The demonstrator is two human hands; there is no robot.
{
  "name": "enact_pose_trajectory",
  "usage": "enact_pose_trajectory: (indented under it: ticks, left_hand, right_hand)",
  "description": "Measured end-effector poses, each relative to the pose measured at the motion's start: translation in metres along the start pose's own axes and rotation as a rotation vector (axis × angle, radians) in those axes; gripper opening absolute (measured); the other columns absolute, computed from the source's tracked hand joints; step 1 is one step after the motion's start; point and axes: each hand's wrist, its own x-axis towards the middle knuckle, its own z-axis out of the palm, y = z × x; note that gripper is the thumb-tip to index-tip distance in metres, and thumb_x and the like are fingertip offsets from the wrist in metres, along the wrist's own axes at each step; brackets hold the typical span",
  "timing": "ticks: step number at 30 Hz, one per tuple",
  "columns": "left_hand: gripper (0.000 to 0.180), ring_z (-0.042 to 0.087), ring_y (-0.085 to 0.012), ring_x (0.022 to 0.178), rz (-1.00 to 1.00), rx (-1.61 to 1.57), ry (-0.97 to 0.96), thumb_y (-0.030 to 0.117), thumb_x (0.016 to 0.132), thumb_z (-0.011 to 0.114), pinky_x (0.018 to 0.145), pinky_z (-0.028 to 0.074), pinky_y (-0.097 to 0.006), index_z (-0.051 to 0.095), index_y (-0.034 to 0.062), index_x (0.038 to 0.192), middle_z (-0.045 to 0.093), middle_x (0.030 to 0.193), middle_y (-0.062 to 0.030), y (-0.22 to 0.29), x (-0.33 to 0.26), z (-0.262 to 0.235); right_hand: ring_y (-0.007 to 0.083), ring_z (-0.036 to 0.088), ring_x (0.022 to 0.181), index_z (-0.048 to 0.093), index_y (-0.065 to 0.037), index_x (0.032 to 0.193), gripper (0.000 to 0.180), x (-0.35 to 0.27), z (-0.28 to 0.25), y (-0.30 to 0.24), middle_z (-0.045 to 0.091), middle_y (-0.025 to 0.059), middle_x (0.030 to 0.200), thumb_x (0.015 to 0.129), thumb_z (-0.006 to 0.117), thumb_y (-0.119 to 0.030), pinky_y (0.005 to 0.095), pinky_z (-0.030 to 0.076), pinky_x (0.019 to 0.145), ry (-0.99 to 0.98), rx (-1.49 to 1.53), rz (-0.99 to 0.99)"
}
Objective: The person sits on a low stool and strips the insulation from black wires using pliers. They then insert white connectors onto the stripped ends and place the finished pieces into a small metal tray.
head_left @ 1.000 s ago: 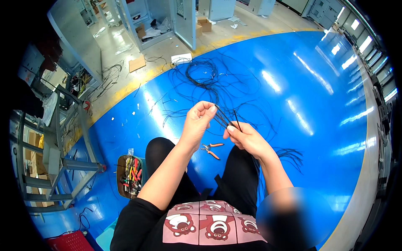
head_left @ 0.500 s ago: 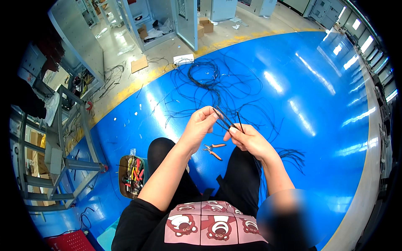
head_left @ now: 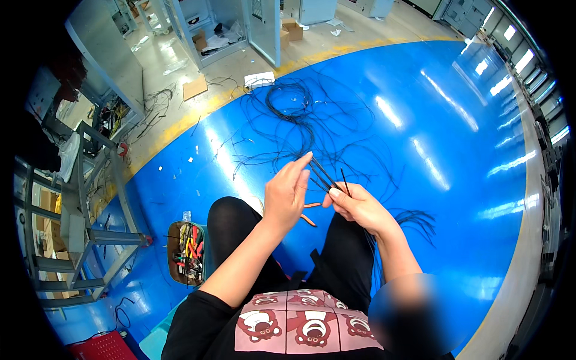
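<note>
My right hand [head_left: 357, 205] pinches several black wires [head_left: 323, 172] between thumb and fingers. Their cut ends point up and to the left, and one shorter end stands apart, nearly upright. My left hand [head_left: 287, 191] is open beside them, its fingers straight and the fingertips close to the wire ends; whether they touch cannot be made out. Below the hands, pliers with orange handles [head_left: 308, 220] lie on the blue floor between my legs, their head hidden behind my left hand. The wires' lower lengths trail down past my right wrist.
A loose tangle of black wire [head_left: 288, 105] spreads over the floor ahead. At my left knee stands a tool box [head_left: 170, 255] full of hand tools. A grey metal frame [head_left: 123, 198] stands further left, and an open cabinet [head_left: 222, 45] is at the back.
My left hand has let go of the wire ends; its fingers have straightened and it has moved slightly down and left. My right hand keeps its grip. The pliers' head is now covered.
</note>
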Motion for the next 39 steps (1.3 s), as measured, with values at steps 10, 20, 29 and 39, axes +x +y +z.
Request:
enact_pose_trajectory:
  ticks: [10,20,29,39]
  left_hand:
    - [0.036,0.063,-0.0342,0.086,-0.064,-0.006,-0.251,0.024,0.098,0.048,0.073,0.049,-0.038,0.053,0.0004,0.125,0.065,0.103,-0.0185,-0.022,0.000,0.024]
    - [0.048,0.062,-0.0374,0.090,0.064,-0.037,-0.361,0.023,0.094,0.054,0.074,0.049,-0.042,0.043,-0.0023,0.133,0.063,0.104,-0.0208,-0.049,0.044,0.082]
    - [0.046,0.061,-0.0181,0.068,-0.367,-0.400,-0.313,0.023,0.094,0.058,0.060,0.047,-0.033,0.044,-0.0036,0.129,0.060,0.074,-0.0080,-0.067,0.073,0.091]
    - [0.011,0.057,-0.0110,0.062,-0.404,-0.533,-0.228,0.012,0.095,0.054,0.055,0.043,-0.026,0.053,0.0011,0.095,0.058,0.069,-0.0071,-0.075,0.067,0.078]
  right_hand:
    - [0.0033,0.032,0.053,0.058,-0.004,0.086,0.029,0.005,-0.017,0.016,0.037,-0.0070,0.061,0.100,0.045,-0.027,0.0200,0.025,0.046,0.029,-0.123,0.022]
    - [0.0042,0.042,0.064,0.060,-0.005,0.088,0.025,0.017,-0.069,0.008,0.048,-0.0040,0.071,0.099,0.048,-0.024,0.0206,0.034,0.056,0.255,-0.247,0.131]
    - [0.0034,0.037,0.059,0.057,-0.005,0.086,0.024,0.075,-0.116,-0.005,0.043,-0.0057,0.066,0.099,0.049,-0.024,0.0207,0.029,0.051,0.254,-0.392,0.083]
    - [0.0050,0.035,0.063,0.056,-0.001,0.104,0.031,0.103,-0.073,0.033,0.042,-0.0053,0.070,0.101,0.047,-0.030,0.0201,0.029,0.054,-0.008,-0.063,0.043]
